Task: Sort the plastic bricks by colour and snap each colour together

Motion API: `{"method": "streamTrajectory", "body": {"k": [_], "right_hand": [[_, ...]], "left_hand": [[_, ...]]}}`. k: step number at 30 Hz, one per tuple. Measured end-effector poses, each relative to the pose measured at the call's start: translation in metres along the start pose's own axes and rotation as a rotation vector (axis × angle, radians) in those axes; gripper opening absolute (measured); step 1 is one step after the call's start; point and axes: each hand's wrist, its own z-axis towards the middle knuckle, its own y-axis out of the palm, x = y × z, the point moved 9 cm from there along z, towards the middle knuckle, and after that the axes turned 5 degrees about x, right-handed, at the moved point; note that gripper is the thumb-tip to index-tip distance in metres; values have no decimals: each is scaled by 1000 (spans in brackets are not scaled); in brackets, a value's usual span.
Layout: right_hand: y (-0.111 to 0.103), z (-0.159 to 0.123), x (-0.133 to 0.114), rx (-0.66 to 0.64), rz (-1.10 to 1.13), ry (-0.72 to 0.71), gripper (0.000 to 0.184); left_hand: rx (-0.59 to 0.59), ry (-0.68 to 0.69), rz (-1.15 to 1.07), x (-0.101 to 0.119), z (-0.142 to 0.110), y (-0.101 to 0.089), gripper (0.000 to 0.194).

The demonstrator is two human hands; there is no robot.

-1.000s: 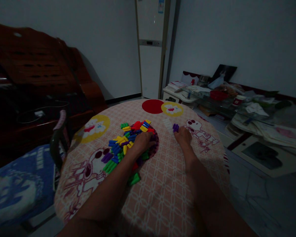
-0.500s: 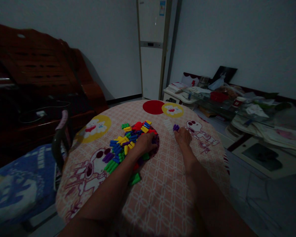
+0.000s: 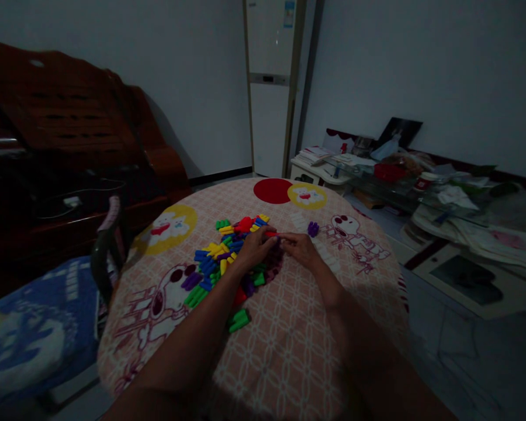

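A heap of plastic toy blocks [image 3: 217, 251] in red, yellow, blue, green and purple lies on the round table. My left hand [image 3: 258, 248] is over the heap's right side, its fingers curled and closed. My right hand [image 3: 301, 248] meets it there, fingertips together at the left fingertips. A red block [image 3: 270, 234] shows by the fingertips; what is pinched between them is mostly hidden. To the right of the heap stands a purple block cluster [image 3: 313, 228], apart from both hands. A pale strip of white pieces [image 3: 298, 220] lies beside it.
A patterned tablecloth [image 3: 280, 327] covers the table. One green block [image 3: 239, 320] lies near my left forearm. At the left are a chair [image 3: 107, 251] with a blue cushion and a wooden sofa [image 3: 70, 128]. A cluttered glass-topped cabinet [image 3: 390, 181] stands at the right.
My right hand has left the purple block cluster and moved left to my left hand's fingertips. The cluster stays on the table. My left hand has shifted only slightly.
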Motion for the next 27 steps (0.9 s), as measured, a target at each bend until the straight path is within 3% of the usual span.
{"method": "streamTrajectory", "body": {"k": [5, 10, 13, 17, 20, 23, 27], "right_hand": [[2, -3, 4, -44, 103, 123, 26], [1, -4, -3, -33, 72, 91, 24], [-24, 0, 2, 176, 16, 97, 26], [-90, -10, 14, 665, -36, 140, 32], [-130, -24, 24, 889, -189, 209, 31], [-147, -29, 30, 920, -426, 282, 26], [-141, -27, 32, 796, -695, 348, 16]], "left_hand": [[-17, 24, 25, 3, 0, 1, 32], [-20, 17, 47, 5, -1, 1, 33], [-2, -13, 40, 2, -2, -1, 33], [-5, -19, 21, -2, -2, 0, 31], [-15, -9, 17, 0, -2, 0, 29], [-3, -31, 28, 2, -2, -3, 27], [54, -47, 93, 5, -2, -12, 26]]}}
